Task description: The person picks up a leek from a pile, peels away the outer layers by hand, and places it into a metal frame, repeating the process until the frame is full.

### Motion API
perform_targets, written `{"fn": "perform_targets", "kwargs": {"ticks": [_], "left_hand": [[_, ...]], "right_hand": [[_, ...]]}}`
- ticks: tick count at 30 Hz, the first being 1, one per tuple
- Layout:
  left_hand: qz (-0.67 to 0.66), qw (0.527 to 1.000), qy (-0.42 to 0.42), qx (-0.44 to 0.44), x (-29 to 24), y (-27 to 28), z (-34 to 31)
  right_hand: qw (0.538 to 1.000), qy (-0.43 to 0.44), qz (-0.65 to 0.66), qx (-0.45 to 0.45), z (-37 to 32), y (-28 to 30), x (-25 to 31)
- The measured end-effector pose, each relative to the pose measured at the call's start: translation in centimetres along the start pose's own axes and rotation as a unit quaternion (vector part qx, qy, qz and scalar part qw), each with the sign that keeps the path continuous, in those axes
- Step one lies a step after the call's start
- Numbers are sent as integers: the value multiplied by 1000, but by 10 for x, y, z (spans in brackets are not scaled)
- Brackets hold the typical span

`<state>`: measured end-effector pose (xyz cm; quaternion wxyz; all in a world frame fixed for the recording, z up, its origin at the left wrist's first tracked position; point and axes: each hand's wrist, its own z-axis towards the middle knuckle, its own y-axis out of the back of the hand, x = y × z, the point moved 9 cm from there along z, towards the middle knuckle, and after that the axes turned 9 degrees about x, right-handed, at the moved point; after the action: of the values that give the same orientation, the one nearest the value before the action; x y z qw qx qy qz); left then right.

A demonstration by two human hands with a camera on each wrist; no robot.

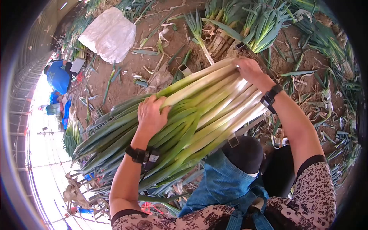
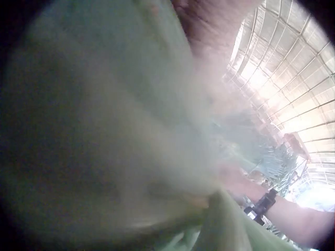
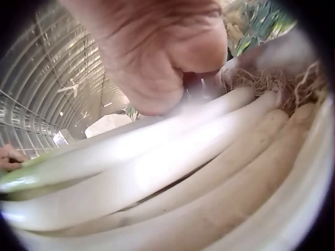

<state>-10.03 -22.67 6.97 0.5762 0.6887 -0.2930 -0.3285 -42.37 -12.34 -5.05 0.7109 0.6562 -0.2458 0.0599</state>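
A person's left hand (image 1: 151, 115) grips leeks (image 1: 209, 105) mid-length and the right hand (image 1: 250, 70) holds their pale root end, the bundle slanting before a dark-clad knee (image 1: 247, 154), where lower stalks could slide loose if the top-side grip misses them.

Glare at left, left wrist view blurred and hazy, dark rounded edges
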Motion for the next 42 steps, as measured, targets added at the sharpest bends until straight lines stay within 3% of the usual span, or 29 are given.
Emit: {"fn": "perform_targets", "kwargs": {"ticks": [2, 4, 6, 8, 9, 11, 12, 14, 15, 17, 20, 22, 23, 24, 25, 26, 27, 29, 30, 31, 32, 34, 36, 37, 38, 39, 41, 42], "left_hand": [[-23, 999, 9, 36, 6, -10, 3], [-36, 999, -33, -8, 11, -8, 12], [-50, 999, -19, 6, 19, -17, 15], [-2, 1000, -23, -21, 17, -16, 13], [-2, 999, -29, -24, 15, -15, 11], [28, 999, -9, 16, 16, -20, 15], [29, 999, -25, 8, 11, -16, 14], [41, 997, 7, 62, 16, -25, 14], [44, 996, 14, 77, 17, -28, 15], [39, 994, 12, 99, 22, -33, 20], [8, 992, 12, 129, 28, -36, 26], [-154, 977, -74, 124, 25, -37, 26], [-161, 969, -69, 175, 33, -46, 30], [-274, 925, -4, 262, 22, -51, 21], [-287, 924, -17, 252, 63, -70, 39], [-207, 950, -43, 231, 110, -84, 73], [-121, 974, -54, 185, 88, -59, 67], [3, 995, -54, 81, -21, -10, 17], [25, 997, -55, 51, -53, -1, 4], [35, 997, -61, 34, -80, 1, -7], [36, 997, -68, 22, -102, 2, -20], [37, 996, -75, 18, -131, 3, -41], [35, 994, -97, 39, -171, -6, -56], [35, 992, -108, 47, -189, -7, -60], [31, 991, -117, 56, -206, -8, -66], [29, 989, -129, 64, -228, -12, -70], [26, 984, -147, 93, -257, -20, -78], [29, 982, -154, 107, -272, -23, -82]], "right_hand": [[1000, 15, -12, 9, 0, -4, 3], [999, 16, -19, 22, 6, -8, 4], [999, 15, -29, 36, 10, -15, 1], [995, 85, -12, -55, 6, -10, 9], [995, 82, -16, -58, 4, -9, 7], [995, 6, -50, 80, 13, -13, 10], [996, -6, -57, 69, 12, 0, 15], [988, -8, -35, 147, 2, 3, 18], [993, -21, -50, 106, -13, 16, 17], [998, -10, -61, 9, -54, 43, 9], [956, -93, 238, 141, -177, 91, 12], [902, -113, 389, 149, -279, 100, 21], [898, -138, 394, 137, -335, 83, 10], [878, -152, 436, 126, -391, 72, 17], [919, -142, 365, 33, -440, 67, 24], [872, -185, 454, -3, -489, 53, 31], [814, -264, 517, -7, -539, 16, 30], [747, -454, 478, 85, -644, -59, 36], [783, -502, 352, 109, -692, -98, 44], [764, -516, 358, 151, -750, -176, 48], [716, -592, 365, 60, -811, -215, 62], [563, -697, 434, -96, -924, -299, 102], [379, -752, 445, -303, -1032, -381, 155], [210, -835, 408, -303, -1061, -382, 200], [251, -818, 385, -345, -1084, -415, 208], [324, -825, 364, -288, -1084, -422, 207], [527, -773, 309, -173, -1083, -472, 184], [517, -793, 294, -133, -1070, -452, 177]]}}
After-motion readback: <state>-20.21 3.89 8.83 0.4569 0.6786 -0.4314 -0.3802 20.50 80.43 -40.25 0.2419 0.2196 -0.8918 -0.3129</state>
